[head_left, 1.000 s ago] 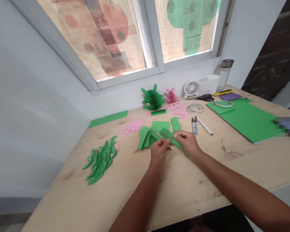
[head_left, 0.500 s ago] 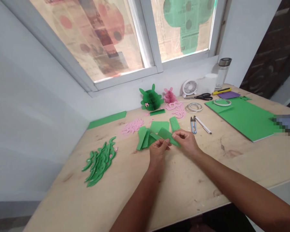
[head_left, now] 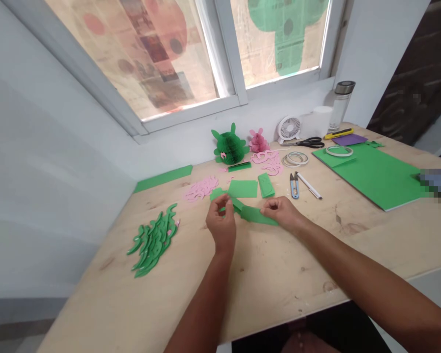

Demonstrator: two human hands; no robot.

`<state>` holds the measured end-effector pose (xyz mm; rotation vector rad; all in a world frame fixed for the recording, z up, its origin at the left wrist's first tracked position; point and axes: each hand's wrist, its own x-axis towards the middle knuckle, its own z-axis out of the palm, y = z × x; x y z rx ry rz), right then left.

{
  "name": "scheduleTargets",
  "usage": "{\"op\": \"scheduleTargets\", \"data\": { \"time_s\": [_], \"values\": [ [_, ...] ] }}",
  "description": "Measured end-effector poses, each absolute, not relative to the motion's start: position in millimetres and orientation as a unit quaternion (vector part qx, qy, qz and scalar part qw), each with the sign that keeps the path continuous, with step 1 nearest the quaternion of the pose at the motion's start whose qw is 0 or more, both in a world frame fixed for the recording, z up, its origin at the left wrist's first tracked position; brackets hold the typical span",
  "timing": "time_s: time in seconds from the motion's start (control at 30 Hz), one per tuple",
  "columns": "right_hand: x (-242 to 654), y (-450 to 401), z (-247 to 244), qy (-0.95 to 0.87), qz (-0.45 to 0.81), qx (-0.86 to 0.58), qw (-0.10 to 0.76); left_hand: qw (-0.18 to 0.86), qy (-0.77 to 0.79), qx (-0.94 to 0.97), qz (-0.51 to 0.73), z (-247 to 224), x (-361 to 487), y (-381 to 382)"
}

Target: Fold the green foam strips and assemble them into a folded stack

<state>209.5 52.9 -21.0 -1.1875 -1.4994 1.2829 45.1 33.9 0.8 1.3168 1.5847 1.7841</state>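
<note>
My right hand (head_left: 282,212) pinches the right part of a green paper strip (head_left: 259,215) held just over the table. My left hand (head_left: 221,221) is curled with thumb and forefinger close together, over a pile of green paper pieces (head_left: 217,193) that it mostly hides. A narrow green paper piece (head_left: 236,205) shows between its fingertips and the strip; whether the fingers grip it is unclear. Behind the hands lie a flat green paper rectangle (head_left: 243,189) and a folded green piece (head_left: 266,185) with drawn lines.
Green cut-outs (head_left: 156,242) are heaped at left, pink cut-outs (head_left: 202,189) behind. Paper figures, green (head_left: 231,148) and pink (head_left: 258,141), stand by the wall. Thread snips (head_left: 294,186), a pen (head_left: 309,186), tape rolls (head_left: 295,158), scissors (head_left: 310,142) and green sheets (head_left: 375,176) lie right.
My left hand has left the strip and moved left to the paper pile. My right hand keeps the strip, which now shows more of its length. The view has shifted slightly.
</note>
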Motion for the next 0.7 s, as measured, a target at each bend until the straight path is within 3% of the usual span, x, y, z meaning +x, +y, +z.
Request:
{"op": "scheduleTargets", "data": {
  "time_s": [0.2,0.4,0.7],
  "values": [
    [210,55,-23,-0.7,0.44,-0.47,0.31,0.096,0.521,0.721,0.447,12,48,20],
    [207,58,-24,-0.726,0.407,-0.485,0.27,-0.023,0.369,0.887,0.278,-14,35,-10],
    [204,60,-17,-0.75,0.347,-0.519,0.22,-0.073,0.331,0.918,0.206,-30,25,-22]
  ]
}}
